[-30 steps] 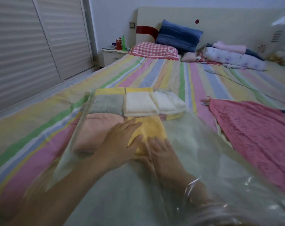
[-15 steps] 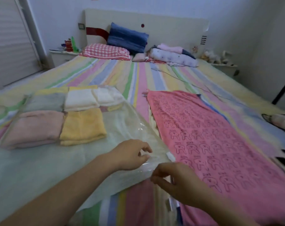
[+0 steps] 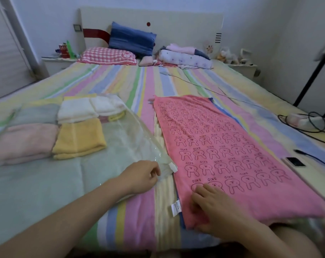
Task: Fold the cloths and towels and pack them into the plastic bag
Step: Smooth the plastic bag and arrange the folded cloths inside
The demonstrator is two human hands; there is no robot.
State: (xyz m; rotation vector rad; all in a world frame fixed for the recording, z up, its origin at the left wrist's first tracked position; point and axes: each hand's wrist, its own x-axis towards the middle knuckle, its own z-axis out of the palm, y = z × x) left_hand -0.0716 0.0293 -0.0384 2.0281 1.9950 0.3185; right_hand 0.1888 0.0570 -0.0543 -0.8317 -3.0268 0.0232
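A clear plastic bag (image 3: pixel 120 146) lies flat on the left of the bed. Inside it sit folded towels: a pink one (image 3: pixel 22 142), a yellow one (image 3: pixel 80 138), a grey one (image 3: pixel 37 114) and white ones (image 3: pixel 78 110). My left hand (image 3: pixel 141 176) pinches the bag's near right corner. A large pink towel with a rabbit print (image 3: pixel 226 151) is spread flat to the right, over other cloths (image 3: pixel 164 202) whose edges show. My right hand (image 3: pixel 212 207) rests on its near left corner with fingers curled at the edge.
The bed has a striped cover (image 3: pixel 132 84). Pillows (image 3: pixel 109 55) and folded bedding (image 3: pixel 184 56) lie at the headboard. A phone (image 3: pixel 295 162) with a cable, and a power strip (image 3: pixel 305 121), lie at the right edge. A nightstand (image 3: pixel 55 62) stands back left.
Both hands came out of the bag, where they had been pressing the yellow towel. The left hand took the bag's corner; the right hand left the bag and went to the pink towel.
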